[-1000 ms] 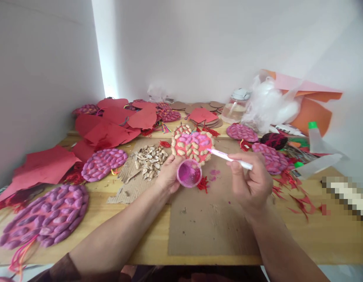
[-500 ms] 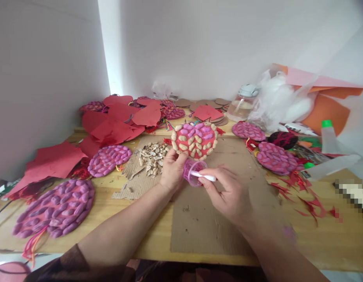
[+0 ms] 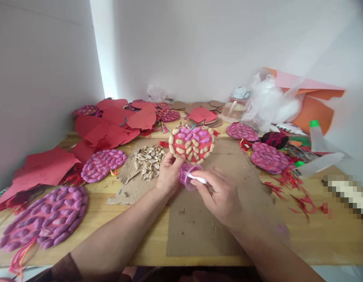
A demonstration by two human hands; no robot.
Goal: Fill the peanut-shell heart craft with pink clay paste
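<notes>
My left hand is closed on the lower edge of a round red disc bordered with peanut shells. Its upper inner shells are painted pink-purple; the lower ones and the rim are bare tan. Against the same hand, just below the disc, a small clear cup of purple paint is tilted with its mouth toward me. My right hand pinches the white handle of a paintbrush, whose tip is inside the cup, its bristles hidden.
Broken peanut shells lie on cardboard over the wooden table. Finished purple discs sit left and right. Red paper is piled at left; a jar, plastic bags and green-capped bottles stand at right.
The whole view has shifted slightly, so things appear a little further left. My hands keep the same hold, and the brush stays in the cup.
</notes>
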